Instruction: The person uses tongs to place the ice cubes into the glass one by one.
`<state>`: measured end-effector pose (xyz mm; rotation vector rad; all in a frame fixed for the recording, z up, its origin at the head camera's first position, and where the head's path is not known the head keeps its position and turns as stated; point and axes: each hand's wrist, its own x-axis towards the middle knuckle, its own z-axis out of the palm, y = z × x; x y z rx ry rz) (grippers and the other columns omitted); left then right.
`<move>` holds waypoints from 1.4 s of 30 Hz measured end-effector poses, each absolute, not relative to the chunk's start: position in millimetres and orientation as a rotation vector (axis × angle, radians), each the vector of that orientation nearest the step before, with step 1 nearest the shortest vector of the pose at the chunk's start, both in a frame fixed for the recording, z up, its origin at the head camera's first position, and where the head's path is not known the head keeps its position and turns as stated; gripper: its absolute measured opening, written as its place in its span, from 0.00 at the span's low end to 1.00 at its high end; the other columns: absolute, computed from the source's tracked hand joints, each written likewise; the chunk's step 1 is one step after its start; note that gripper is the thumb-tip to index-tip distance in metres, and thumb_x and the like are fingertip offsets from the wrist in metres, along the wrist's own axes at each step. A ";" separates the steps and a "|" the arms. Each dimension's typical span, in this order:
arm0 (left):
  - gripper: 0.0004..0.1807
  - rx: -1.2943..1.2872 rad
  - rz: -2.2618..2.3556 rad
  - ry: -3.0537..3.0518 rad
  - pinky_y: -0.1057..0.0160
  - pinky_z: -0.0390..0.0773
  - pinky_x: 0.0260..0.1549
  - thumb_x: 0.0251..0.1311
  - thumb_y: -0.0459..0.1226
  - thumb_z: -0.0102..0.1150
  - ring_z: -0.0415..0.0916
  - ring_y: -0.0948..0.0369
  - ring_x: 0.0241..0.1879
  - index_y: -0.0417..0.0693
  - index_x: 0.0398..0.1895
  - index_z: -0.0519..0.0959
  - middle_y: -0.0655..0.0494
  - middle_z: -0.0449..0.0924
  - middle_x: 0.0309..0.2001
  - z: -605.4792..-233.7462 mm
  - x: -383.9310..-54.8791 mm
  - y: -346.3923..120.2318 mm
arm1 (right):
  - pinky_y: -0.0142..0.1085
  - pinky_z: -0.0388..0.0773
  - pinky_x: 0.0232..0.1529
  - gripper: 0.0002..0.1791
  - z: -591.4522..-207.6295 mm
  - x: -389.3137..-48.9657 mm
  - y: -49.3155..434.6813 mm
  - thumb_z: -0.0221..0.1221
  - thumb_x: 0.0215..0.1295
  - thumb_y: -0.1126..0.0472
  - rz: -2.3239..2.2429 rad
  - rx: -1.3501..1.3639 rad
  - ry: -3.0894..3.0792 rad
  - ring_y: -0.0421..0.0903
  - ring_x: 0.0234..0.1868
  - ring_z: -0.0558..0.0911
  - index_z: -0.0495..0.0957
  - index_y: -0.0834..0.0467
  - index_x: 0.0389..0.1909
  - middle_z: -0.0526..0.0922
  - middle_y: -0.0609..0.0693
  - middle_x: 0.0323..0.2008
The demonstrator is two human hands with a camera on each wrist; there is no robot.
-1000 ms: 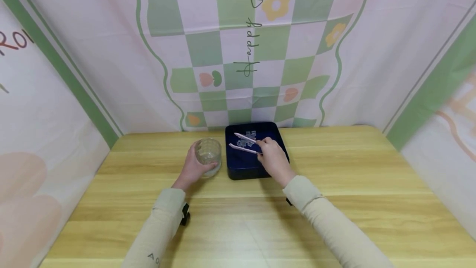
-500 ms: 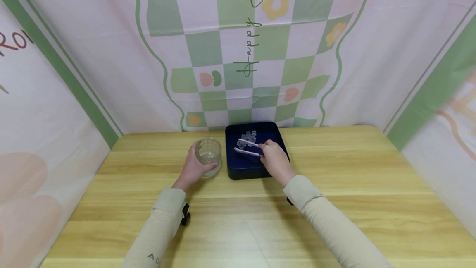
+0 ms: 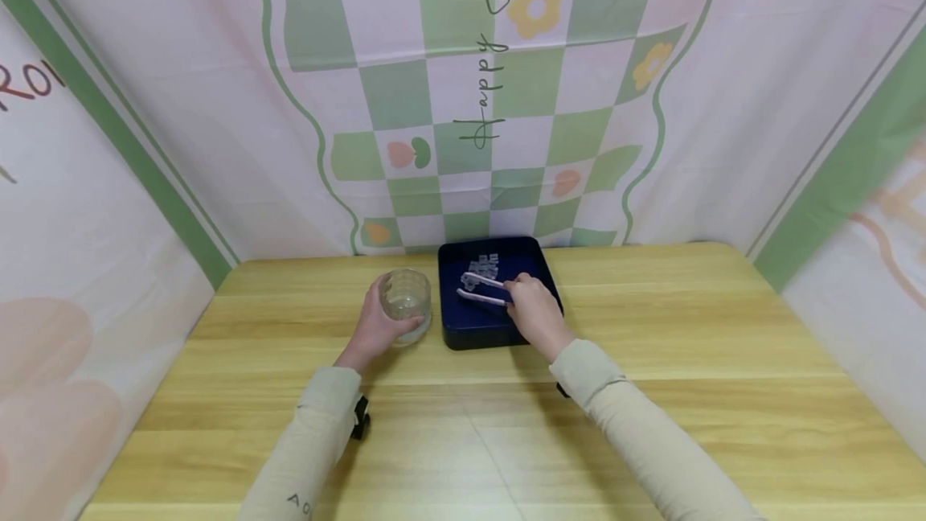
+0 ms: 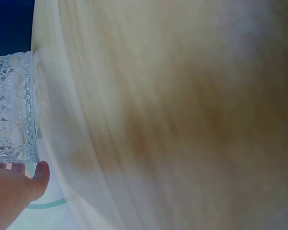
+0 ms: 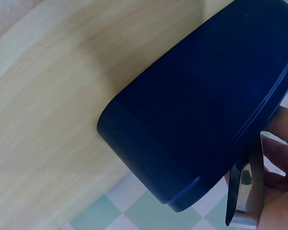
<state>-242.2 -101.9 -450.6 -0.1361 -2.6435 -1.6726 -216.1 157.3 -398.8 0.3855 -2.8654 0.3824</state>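
My left hand [image 3: 378, 318] grips a clear patterned glass [image 3: 410, 296] around its side, with the thumb at the front. The glass stands on the table left of a dark blue tray [image 3: 499, 336]; its cut pattern shows in the left wrist view. My right hand [image 3: 535, 313] holds a pair of tongs [image 3: 486, 298] with pale pink arms spread apart over the tray. Their metal end [image 5: 245, 196] shows in the right wrist view. Several small clear pieces, like ice cubes [image 3: 485, 267], lie heaped in the tray's far left part. One arm tip is at the heap's near edge.
The wooden table [image 3: 434, 441] extends around the tray and glass. A patterned cloth [image 3: 463, 87] hangs right behind the table's far edge, and more cloth hangs at both sides.
My right hand has drawn the tongs a little nearer and to the right, off the middle of the clear pieces. My left hand and the glass stay put.
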 end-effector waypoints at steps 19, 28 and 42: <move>0.55 -0.128 -1.651 -2.662 0.43 0.63 0.67 0.42 0.38 0.75 0.59 0.44 0.68 0.44 0.72 0.50 0.40 0.58 0.69 -449.5 -242.4 -102.0 | 0.45 0.83 0.41 0.16 -398.5 -218.5 155.8 0.65 0.55 0.67 0.343 0.394 -2.893 0.57 0.40 0.82 0.81 0.67 0.46 0.82 0.62 0.39; 0.54 -0.120 -1.652 -2.662 0.43 0.63 0.67 0.42 0.38 0.75 0.59 0.45 0.68 0.44 0.72 0.51 0.41 0.58 0.68 -448.1 -241.4 -101.3 | 0.44 0.83 0.37 0.12 -399.6 -217.4 156.9 0.65 0.56 0.68 0.342 0.379 -2.907 0.56 0.36 0.82 0.82 0.66 0.42 0.82 0.61 0.35; 0.54 -0.114 -1.658 -2.668 0.43 0.63 0.67 0.43 0.38 0.75 0.59 0.45 0.68 0.46 0.72 0.50 0.42 0.57 0.69 -448.8 -241.4 -101.1 | 0.46 0.82 0.36 0.10 -398.7 -217.7 157.5 0.62 0.55 0.70 0.367 0.392 -2.893 0.56 0.34 0.82 0.83 0.65 0.40 0.82 0.60 0.34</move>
